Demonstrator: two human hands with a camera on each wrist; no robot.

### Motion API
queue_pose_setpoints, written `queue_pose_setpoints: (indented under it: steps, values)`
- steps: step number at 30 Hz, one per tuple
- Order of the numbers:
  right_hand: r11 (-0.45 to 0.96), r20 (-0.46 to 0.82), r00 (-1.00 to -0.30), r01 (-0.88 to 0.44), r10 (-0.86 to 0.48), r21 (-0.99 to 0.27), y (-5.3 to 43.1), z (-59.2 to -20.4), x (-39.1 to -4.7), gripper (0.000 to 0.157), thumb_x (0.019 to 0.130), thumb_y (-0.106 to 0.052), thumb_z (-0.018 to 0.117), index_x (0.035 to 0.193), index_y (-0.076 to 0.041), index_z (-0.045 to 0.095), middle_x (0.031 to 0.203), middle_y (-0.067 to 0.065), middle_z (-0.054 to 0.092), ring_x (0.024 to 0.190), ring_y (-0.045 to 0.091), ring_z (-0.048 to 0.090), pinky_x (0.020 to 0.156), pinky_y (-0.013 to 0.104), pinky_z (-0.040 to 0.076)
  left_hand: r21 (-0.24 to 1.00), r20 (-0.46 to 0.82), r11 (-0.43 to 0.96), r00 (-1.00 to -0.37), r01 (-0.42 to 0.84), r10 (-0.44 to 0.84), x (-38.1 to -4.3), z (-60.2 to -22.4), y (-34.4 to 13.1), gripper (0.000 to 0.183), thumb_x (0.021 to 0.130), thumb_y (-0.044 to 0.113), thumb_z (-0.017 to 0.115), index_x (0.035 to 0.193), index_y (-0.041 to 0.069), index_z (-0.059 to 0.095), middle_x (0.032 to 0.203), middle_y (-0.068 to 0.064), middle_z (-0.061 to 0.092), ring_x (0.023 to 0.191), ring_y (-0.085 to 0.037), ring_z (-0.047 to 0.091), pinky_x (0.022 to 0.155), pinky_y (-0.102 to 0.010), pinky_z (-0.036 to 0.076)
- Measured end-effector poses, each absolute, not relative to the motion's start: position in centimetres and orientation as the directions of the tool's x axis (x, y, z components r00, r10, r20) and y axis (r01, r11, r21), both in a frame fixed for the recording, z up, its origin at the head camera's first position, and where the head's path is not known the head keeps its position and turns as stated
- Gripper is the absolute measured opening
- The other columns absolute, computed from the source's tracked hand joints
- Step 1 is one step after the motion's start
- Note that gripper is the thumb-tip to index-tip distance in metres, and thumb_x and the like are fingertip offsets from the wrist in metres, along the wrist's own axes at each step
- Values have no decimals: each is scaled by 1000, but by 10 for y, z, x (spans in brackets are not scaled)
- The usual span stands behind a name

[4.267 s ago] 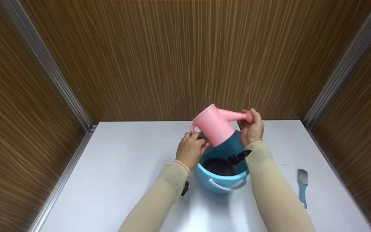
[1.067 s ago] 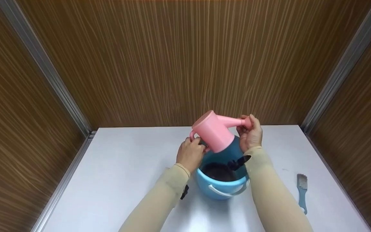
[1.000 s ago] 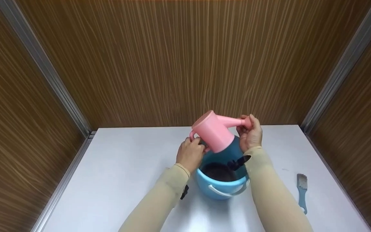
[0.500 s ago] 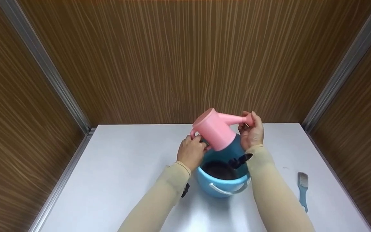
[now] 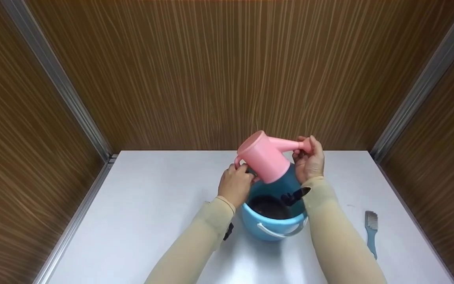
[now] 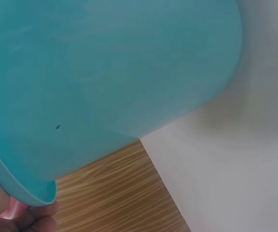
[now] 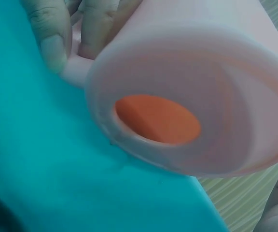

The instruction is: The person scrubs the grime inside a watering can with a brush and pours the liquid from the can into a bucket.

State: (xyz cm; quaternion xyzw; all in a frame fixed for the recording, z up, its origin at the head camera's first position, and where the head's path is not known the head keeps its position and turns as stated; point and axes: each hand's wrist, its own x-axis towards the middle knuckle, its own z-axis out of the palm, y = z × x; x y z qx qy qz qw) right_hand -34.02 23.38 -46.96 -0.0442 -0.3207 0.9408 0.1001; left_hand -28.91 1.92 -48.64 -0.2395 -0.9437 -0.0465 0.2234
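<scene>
A pink watering can (image 5: 266,159) is held tilted above a light blue bucket (image 5: 270,230). My left hand (image 5: 235,183) grips its handle (image 5: 237,161). With thumb and fingers, my right hand (image 5: 309,161) holds the far end of the spout (image 5: 306,146). The right wrist view shows the can's round end (image 7: 216,111), which has an oval orange opening or recess, and left-hand fingers (image 7: 52,36) round the handle. In the left wrist view, the bucket's side (image 6: 110,72) fills most of the picture. Something dark (image 5: 270,207) shows at the bucket's bottom; I cannot tell what.
A blue-grey brush (image 5: 371,232) lies on the white tabletop (image 5: 152,205) to the right. The bucket's white handle (image 5: 278,232) hangs at its front. Wood-grain panels (image 5: 227,75) rise behind and at both sides. Black camera mounts (image 5: 294,196) stick out under the wrists.
The head view has shifted slightly, moving everything in it a little. Both hands keep their hold, and the watering can stays tilted over the bucket much as before.
</scene>
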Motion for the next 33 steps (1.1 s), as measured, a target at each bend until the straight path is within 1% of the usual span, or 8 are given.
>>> queue_pose_setpoints:
  steps: [4,7,12,16,19,23,30,33]
  values:
    - [-776,-39,-974,-152,222,-613,233,-469,-339,36,83,-37,63,91,-2,61,73,5,58,58,14,53,55,23,44,-30,443,883,-786,469,432,-289,-486,19,24,90,36,56,91,20,73,93,0,60,72,-22,51,67,-35,48]
    - [-776,-39,-972,-159,230,-610,233,-469,-339,31,85,-35,60,84,-3,61,71,5,57,56,14,53,54,23,44,-34,443,885,-787,464,430,-288,-486,19,25,89,36,56,92,19,73,94,0,59,72,-22,50,66,-34,47]
    - [-773,-29,-972,-166,232,-613,231,-468,-338,31,88,-33,54,78,-6,60,67,4,56,54,14,54,52,23,44,-33,441,889,-792,456,423,-288,-486,18,26,89,37,55,92,18,73,94,0,58,73,-22,50,65,-34,47]
    - [-779,-30,-973,-165,228,-605,231,-468,-338,30,89,-32,53,76,-6,60,66,3,56,53,14,53,52,23,44,-29,456,889,-785,458,419,-287,-487,18,24,89,36,57,92,17,72,93,0,58,73,-21,48,64,-33,46]
    - [-790,-22,-974,-169,225,-590,231,-468,-339,30,88,-32,54,74,-6,60,64,3,55,52,13,53,51,22,44,-33,493,887,-765,460,415,-287,-488,18,21,87,34,60,89,17,73,91,0,58,71,-22,48,62,-33,46]
    - [-800,-14,-974,-176,225,-574,231,-469,-340,29,88,-30,54,73,-5,59,62,3,55,49,13,53,49,21,44,-40,535,888,-741,458,406,-287,-490,18,22,87,34,60,88,16,73,89,-1,58,70,-23,48,59,-33,45]
    - [-792,-18,-972,-178,233,-584,233,-469,-340,30,88,-28,52,74,-4,61,61,3,56,49,12,54,49,21,44,-31,528,896,-754,443,391,-286,-490,20,32,91,39,51,91,16,73,91,-2,58,72,-22,47,62,-33,45]
    - [-785,-15,-972,-180,234,-592,233,-469,-340,30,88,-28,51,74,-4,62,60,3,57,50,13,54,49,21,43,-30,527,899,-757,437,386,-286,-490,20,33,91,40,49,92,16,73,92,-2,58,74,-23,48,64,-34,45]
